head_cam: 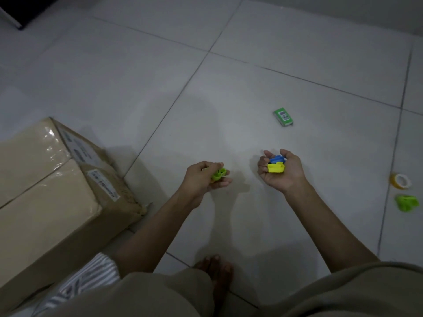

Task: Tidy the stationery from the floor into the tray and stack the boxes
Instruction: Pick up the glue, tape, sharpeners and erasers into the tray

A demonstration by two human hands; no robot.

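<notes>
My left hand [203,177] is closed around a small lime-green plastic piece [219,174], held just above the tiled floor. My right hand [282,171] is turned palm up and cups a yellow plastic piece [275,168] with a blue piece [277,159] behind it. A small green box with a barcode [283,117] lies on the floor beyond my right hand. At the right edge lie a roll of yellow tape [400,181] and another lime-green plastic piece [407,202]. No tray is in view.
A large taped cardboard box [52,202] with labels stands on the floor at the left, close to my left arm. My bare foot [215,271] and knees fill the bottom of the view. A dark object [13,10] sits at the top left corner.
</notes>
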